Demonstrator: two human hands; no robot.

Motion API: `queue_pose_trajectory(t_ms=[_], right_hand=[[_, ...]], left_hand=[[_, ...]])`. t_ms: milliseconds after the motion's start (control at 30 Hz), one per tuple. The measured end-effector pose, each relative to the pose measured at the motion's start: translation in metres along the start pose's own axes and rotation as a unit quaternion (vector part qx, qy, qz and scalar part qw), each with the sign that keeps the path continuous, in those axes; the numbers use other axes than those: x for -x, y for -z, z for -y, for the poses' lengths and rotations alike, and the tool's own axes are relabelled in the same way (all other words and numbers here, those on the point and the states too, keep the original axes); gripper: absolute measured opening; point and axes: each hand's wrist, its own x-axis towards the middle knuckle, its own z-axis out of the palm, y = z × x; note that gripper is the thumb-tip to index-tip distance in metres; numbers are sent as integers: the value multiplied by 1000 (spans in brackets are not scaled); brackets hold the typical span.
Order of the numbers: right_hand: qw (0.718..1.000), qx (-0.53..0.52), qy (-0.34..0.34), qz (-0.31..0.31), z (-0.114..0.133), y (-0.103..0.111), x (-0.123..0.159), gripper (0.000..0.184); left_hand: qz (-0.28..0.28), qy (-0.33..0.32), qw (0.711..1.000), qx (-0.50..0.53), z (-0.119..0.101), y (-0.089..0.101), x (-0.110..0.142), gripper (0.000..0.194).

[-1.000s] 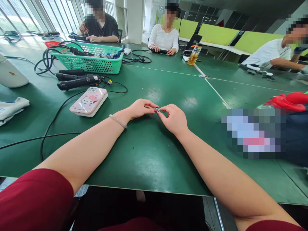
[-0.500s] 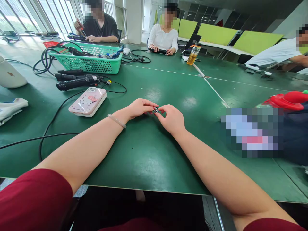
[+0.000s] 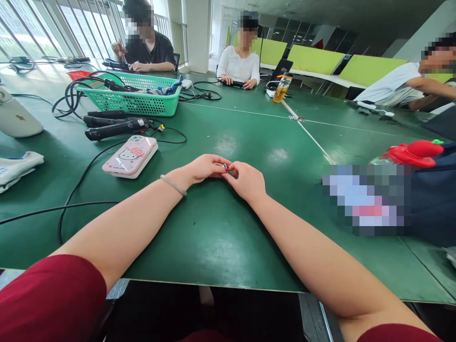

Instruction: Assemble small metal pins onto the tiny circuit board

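My left hand (image 3: 205, 168) and my right hand (image 3: 250, 181) meet above the middle of the green table (image 3: 224, 237). Between their fingertips is a small black-and-white thing (image 3: 225, 166), mostly hidden and too small to name. Thumb and fingers of the left hand pinch it from the left. The right thumb and forefinger are closed in a ring at its right side, touching the left fingertips. A pale bangle (image 3: 173, 185) circles my left wrist. Left of that hand lies a pink-and-white case with a cartoon cat (image 3: 130, 156).
Behind the case are black handheld tools (image 3: 116, 128) with cables and a green plastic basket (image 3: 135, 102). A white jug (image 3: 17, 116) and white cloth (image 3: 19, 168) stand left. A red-topped item (image 3: 413, 154) lies right, a bottle (image 3: 282, 89) farther back. Several people sit around.
My fingers have drawn closer together around the small thing, which now shows less. The right hand has shifted slightly left, and the whole view has moved a little.
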Motion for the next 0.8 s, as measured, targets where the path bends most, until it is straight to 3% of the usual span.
queue_pose_trajectory(t_ms=[100, 167, 233, 300, 400, 600, 800], right_hand=[[1000, -19, -12, -2, -5, 1, -2, 25], [999, -33, -29, 0, -9, 2, -3, 27], [997, -53, -50, 2, -15, 4, -4, 27], [994, -82, -73, -1, -20, 5, -5, 28], [987, -126, -102, -11, -26, 5, -6, 28], [980, -157, -122, -15, -26, 5, -6, 30], [980, -159, -122, -11, -27, 4, -5, 29]], left_hand=[[-56, -29, 996, -58, -2, 9, -2, 28], [-127, -62, 970, -195, -5, 22, -3, 28], [-223, -80, 892, -386, -9, 39, -2, 26], [-310, -59, 804, -504, -13, 57, 1, 29], [-385, 4, 735, -558, -15, 76, 4, 35], [-438, 71, 702, -557, -12, 95, 6, 34], [-431, 72, 713, -548, -15, 96, 3, 22]])
